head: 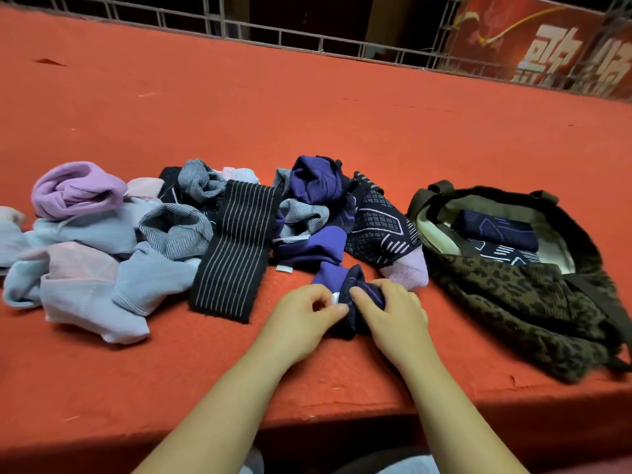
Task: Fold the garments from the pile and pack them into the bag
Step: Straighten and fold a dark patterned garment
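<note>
So we're mid-fold here on a small dark navy and purple knit garment (355,295), pulled out to the near edge of the red felt-covered worktop (307,107). We reckon that's to get flat working room in front of the loose pile of lilac, pale blue, grey-striped and purple garments (191,234) spread across the middle.

Our left hand (301,319) has its fingers (328,311) curled in, pinching the garment's left end right where a white tag peeks out. Our right hand (393,314) is cupped over the other end, fingers bent and gripping the cloth, so both hands are bunched close together on the same piece.

The olive leopard-print fabric bag (513,302) lies open just to the right, mouth facing us, with a couple of folded dark patterned pieces (496,230) already tucked inside, so it's a short hop once this one's done.
</note>
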`<state>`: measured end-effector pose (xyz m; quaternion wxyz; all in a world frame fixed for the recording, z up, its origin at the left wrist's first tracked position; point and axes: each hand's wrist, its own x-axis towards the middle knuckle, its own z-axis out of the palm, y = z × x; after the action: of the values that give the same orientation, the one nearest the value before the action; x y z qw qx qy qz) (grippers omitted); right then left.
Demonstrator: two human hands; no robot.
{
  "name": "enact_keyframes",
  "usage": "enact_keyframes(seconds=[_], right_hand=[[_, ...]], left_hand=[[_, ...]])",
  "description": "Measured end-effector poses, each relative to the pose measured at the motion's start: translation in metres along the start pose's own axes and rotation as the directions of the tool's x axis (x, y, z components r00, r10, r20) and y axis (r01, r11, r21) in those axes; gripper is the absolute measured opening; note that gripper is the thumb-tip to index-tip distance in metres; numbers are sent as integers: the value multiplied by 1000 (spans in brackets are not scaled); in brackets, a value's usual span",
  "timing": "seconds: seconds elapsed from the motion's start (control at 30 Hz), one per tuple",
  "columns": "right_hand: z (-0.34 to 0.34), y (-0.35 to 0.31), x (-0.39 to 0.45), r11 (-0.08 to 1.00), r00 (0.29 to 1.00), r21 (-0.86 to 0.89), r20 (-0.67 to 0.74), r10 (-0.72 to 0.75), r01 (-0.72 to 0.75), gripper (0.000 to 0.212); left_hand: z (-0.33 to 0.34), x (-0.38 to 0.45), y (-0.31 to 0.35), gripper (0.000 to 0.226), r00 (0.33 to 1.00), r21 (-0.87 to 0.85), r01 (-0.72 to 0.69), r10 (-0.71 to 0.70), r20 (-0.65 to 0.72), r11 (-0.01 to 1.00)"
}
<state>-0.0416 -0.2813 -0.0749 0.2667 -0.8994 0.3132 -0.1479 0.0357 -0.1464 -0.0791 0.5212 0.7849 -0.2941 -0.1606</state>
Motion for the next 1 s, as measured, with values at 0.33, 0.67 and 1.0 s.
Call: enact_keyframes(seconds=[0.33, 0.67, 1.0], right_hand=[[-2, -14, -28, 667, 989, 740, 18, -146, 85, 18], [2, -15, -33, 618, 976, 779, 45, -215, 100, 19], [0, -8, 15, 786, 989, 606, -11, -150, 125, 34]], left_hand=[[-9, -25, 12, 19, 988, -413, 130, -81, 135, 901], [-51, -40, -5, 31, 940, -930, 270, -275, 199, 250], [-94, -29, -11, 26, 955, -943, 59, -295, -43, 326]])
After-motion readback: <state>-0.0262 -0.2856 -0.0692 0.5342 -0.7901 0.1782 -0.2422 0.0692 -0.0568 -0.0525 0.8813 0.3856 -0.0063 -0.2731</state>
